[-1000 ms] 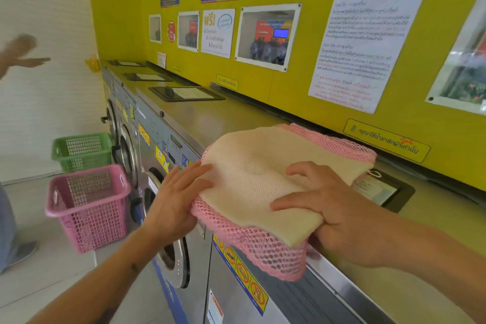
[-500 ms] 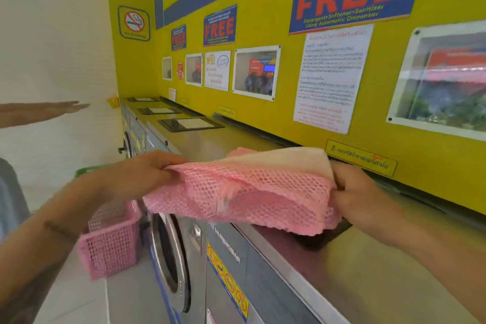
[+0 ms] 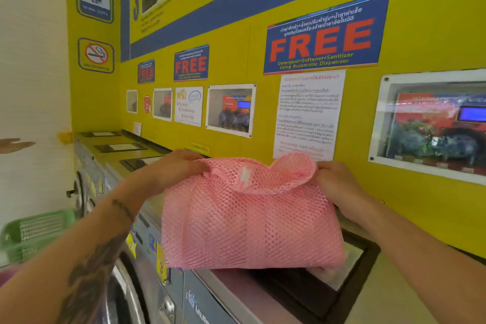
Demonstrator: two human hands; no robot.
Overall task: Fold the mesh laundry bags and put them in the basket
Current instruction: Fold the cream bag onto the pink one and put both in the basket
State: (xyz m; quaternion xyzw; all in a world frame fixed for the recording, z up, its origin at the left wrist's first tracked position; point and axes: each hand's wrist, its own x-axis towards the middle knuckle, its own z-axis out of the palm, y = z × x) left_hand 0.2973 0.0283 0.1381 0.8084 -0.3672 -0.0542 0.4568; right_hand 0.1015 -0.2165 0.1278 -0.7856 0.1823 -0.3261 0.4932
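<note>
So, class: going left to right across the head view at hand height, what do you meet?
green basket → left hand → pink mesh bag → right hand

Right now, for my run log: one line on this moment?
stage: folding | left hand: grips pink mesh bag top edge | right hand: grips top edge | green basket: bag not in it

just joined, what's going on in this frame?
A person at a row of laundromat washers holds a pink mesh laundry bag up by its top edge, left hand and right hand each gripping a corner. The bag hangs over the washer top, its lower edge at or just above it. A green basket sits at the lower left; the bag isn't in it yet.
</note>
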